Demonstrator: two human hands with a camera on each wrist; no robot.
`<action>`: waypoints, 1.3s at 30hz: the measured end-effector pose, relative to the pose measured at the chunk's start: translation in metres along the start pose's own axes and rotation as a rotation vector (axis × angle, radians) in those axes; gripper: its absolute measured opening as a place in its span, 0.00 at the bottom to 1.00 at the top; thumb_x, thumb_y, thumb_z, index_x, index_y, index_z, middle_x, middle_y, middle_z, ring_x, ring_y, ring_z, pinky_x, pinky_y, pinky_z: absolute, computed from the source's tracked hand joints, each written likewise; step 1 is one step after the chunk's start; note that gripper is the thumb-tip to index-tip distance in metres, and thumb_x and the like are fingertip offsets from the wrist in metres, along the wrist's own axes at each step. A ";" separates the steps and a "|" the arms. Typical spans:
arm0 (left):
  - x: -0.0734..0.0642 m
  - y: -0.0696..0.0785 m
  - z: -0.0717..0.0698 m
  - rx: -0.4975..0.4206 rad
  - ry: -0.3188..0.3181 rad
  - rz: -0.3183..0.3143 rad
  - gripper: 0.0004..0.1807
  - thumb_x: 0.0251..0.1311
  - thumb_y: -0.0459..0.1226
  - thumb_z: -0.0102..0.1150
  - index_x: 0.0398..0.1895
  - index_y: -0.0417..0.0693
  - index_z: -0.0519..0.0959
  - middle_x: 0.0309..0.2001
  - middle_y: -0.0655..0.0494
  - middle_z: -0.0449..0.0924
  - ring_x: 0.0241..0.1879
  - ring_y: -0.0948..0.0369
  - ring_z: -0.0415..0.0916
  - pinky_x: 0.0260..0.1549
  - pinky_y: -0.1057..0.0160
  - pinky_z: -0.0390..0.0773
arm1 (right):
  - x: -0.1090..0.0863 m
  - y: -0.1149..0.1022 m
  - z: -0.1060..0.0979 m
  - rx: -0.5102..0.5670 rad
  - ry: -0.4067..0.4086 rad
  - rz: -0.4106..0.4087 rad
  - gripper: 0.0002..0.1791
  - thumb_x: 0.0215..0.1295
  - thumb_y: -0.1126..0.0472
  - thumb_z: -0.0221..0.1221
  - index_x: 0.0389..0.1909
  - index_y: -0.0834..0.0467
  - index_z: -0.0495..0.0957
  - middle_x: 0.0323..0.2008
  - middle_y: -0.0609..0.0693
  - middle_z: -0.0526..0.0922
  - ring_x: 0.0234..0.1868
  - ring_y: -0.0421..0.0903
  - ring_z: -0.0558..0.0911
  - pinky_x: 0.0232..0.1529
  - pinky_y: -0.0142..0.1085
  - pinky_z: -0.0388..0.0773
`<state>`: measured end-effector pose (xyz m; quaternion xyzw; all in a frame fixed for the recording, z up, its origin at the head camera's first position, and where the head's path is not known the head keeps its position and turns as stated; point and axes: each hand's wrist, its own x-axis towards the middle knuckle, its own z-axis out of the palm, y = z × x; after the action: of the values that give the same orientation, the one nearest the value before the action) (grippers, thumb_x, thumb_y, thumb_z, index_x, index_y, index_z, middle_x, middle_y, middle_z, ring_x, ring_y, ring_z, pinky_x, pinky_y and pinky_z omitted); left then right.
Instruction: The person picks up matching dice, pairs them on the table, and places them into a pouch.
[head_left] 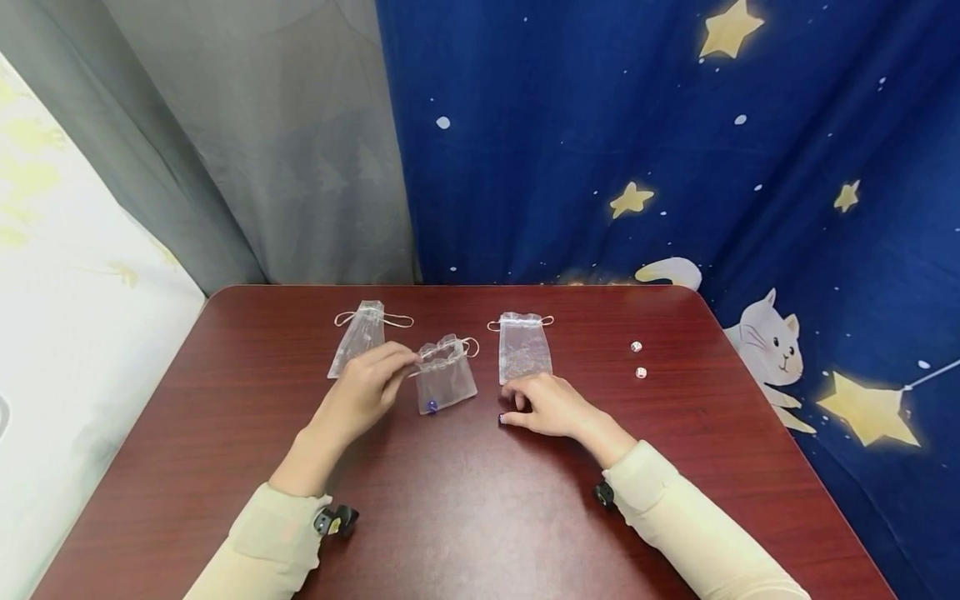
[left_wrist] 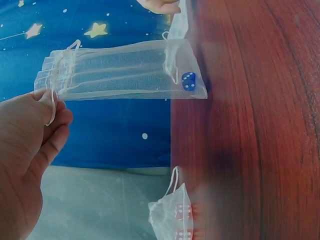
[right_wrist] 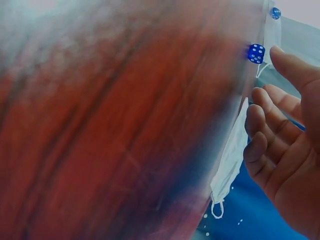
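Note:
In the head view my left hand [head_left: 367,379] pinches the upper edge of a sheer white drawstring pouch [head_left: 453,387], whose mouth gapes. A blue die [left_wrist: 188,81] lies in the pouch's bottom corner, clear in the left wrist view. My right hand [head_left: 551,406] hovers low over the table with fingers loosely bent. Just by its thumb tip is another blue die [right_wrist: 256,53]; whether they touch I cannot tell. Beyond that hand lies a second sheer pouch [head_left: 525,346], flat on the table.
A third pouch [head_left: 358,337] lies at the back left; red dice [left_wrist: 183,212] show at it in the left wrist view. Two small whitish dice with red marks, one nearer [head_left: 641,373] and one farther [head_left: 636,347], sit on the right of the reddish-brown table [head_left: 465,508]. Curtains hang behind.

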<state>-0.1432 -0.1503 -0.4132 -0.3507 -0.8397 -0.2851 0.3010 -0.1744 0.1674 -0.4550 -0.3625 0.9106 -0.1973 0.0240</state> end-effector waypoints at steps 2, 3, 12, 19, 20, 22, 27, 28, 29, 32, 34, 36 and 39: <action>0.000 0.000 0.000 -0.001 0.001 0.001 0.15 0.51 0.18 0.68 0.40 0.39 0.85 0.38 0.53 0.84 0.37 0.57 0.82 0.40 0.55 0.84 | 0.000 0.000 0.000 -0.011 -0.014 0.001 0.15 0.60 0.48 0.72 0.42 0.52 0.84 0.26 0.38 0.79 0.30 0.37 0.77 0.36 0.39 0.78; 0.000 0.000 0.000 -0.002 0.000 0.002 0.15 0.51 0.18 0.68 0.40 0.39 0.85 0.38 0.53 0.84 0.37 0.57 0.82 0.40 0.55 0.84 | 0.000 0.000 0.001 -0.014 -0.021 0.000 0.15 0.60 0.48 0.72 0.42 0.52 0.84 0.26 0.38 0.79 0.29 0.37 0.76 0.35 0.39 0.78; 0.000 0.001 0.001 -0.021 -0.001 0.003 0.14 0.52 0.18 0.67 0.40 0.39 0.85 0.38 0.53 0.84 0.37 0.56 0.83 0.41 0.56 0.84 | 0.003 -0.003 0.003 -0.027 -0.058 -0.039 0.13 0.60 0.51 0.72 0.41 0.51 0.84 0.24 0.37 0.76 0.27 0.36 0.74 0.31 0.36 0.75; -0.002 0.000 0.000 -0.011 -0.008 -0.008 0.15 0.52 0.18 0.67 0.40 0.40 0.85 0.38 0.54 0.84 0.37 0.58 0.82 0.40 0.56 0.84 | 0.005 -0.006 0.006 -0.058 -0.070 -0.100 0.08 0.61 0.54 0.71 0.38 0.51 0.85 0.22 0.34 0.73 0.28 0.36 0.75 0.33 0.34 0.76; -0.002 0.000 0.000 -0.009 -0.008 -0.008 0.15 0.52 0.18 0.67 0.40 0.40 0.85 0.38 0.54 0.84 0.37 0.58 0.82 0.40 0.56 0.84 | 0.005 -0.006 0.006 -0.060 -0.068 -0.105 0.07 0.61 0.54 0.71 0.37 0.51 0.85 0.22 0.34 0.73 0.28 0.36 0.75 0.32 0.34 0.75; -0.002 0.000 0.000 -0.006 -0.010 -0.008 0.14 0.52 0.18 0.67 0.40 0.40 0.85 0.38 0.54 0.84 0.37 0.59 0.82 0.39 0.56 0.84 | 0.005 -0.006 0.007 -0.058 -0.062 -0.111 0.06 0.62 0.54 0.70 0.36 0.50 0.84 0.22 0.34 0.73 0.28 0.35 0.75 0.32 0.34 0.75; -0.002 0.000 -0.001 -0.005 -0.024 -0.014 0.13 0.55 0.20 0.66 0.41 0.40 0.85 0.38 0.54 0.84 0.37 0.58 0.82 0.40 0.57 0.84 | 0.005 -0.005 0.003 -0.021 -0.034 -0.104 0.05 0.64 0.55 0.69 0.36 0.50 0.83 0.22 0.33 0.74 0.26 0.33 0.75 0.30 0.34 0.75; -0.002 0.000 -0.001 -0.006 -0.026 -0.016 0.12 0.55 0.20 0.66 0.41 0.40 0.85 0.39 0.54 0.84 0.38 0.58 0.82 0.41 0.56 0.84 | 0.005 -0.005 0.001 -0.012 -0.027 -0.097 0.05 0.65 0.55 0.69 0.36 0.50 0.83 0.22 0.32 0.75 0.26 0.33 0.75 0.30 0.34 0.75; -0.001 0.000 -0.001 -0.007 -0.030 -0.018 0.12 0.56 0.20 0.66 0.41 0.40 0.85 0.39 0.54 0.84 0.38 0.58 0.82 0.41 0.56 0.83 | 0.006 -0.005 -0.001 -0.004 -0.018 -0.090 0.05 0.65 0.55 0.68 0.36 0.51 0.83 0.22 0.33 0.75 0.25 0.33 0.75 0.29 0.35 0.75; -0.001 0.001 -0.002 -0.003 -0.033 -0.018 0.12 0.56 0.21 0.66 0.41 0.40 0.85 0.39 0.54 0.84 0.38 0.58 0.82 0.41 0.56 0.84 | 0.009 -0.007 -0.010 0.006 0.013 -0.077 0.05 0.66 0.55 0.68 0.38 0.51 0.83 0.23 0.34 0.77 0.26 0.33 0.75 0.31 0.35 0.76; -0.001 0.001 -0.003 0.002 -0.031 -0.014 0.12 0.56 0.21 0.66 0.41 0.40 0.85 0.39 0.54 0.84 0.38 0.58 0.82 0.41 0.56 0.84 | 0.013 -0.009 -0.017 0.007 0.040 -0.075 0.06 0.66 0.55 0.68 0.39 0.52 0.84 0.24 0.35 0.78 0.27 0.33 0.76 0.32 0.35 0.77; 0.000 0.001 -0.003 0.006 -0.028 -0.009 0.13 0.55 0.21 0.67 0.41 0.41 0.85 0.39 0.54 0.84 0.38 0.58 0.82 0.41 0.56 0.84 | 0.016 -0.012 -0.025 0.004 0.065 -0.083 0.06 0.66 0.55 0.68 0.39 0.52 0.84 0.26 0.37 0.79 0.28 0.33 0.77 0.33 0.34 0.78; 0.000 0.001 -0.004 0.009 -0.026 -0.003 0.13 0.55 0.20 0.67 0.41 0.41 0.85 0.39 0.53 0.84 0.38 0.58 0.82 0.41 0.57 0.84 | 0.022 -0.016 -0.036 -0.006 0.089 -0.087 0.06 0.66 0.55 0.67 0.40 0.52 0.84 0.27 0.37 0.79 0.28 0.33 0.77 0.33 0.33 0.78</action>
<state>-0.1411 -0.1521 -0.4104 -0.3515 -0.8454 -0.2772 0.2914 -0.1864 0.1543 -0.4134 -0.3928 0.8946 -0.2114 -0.0265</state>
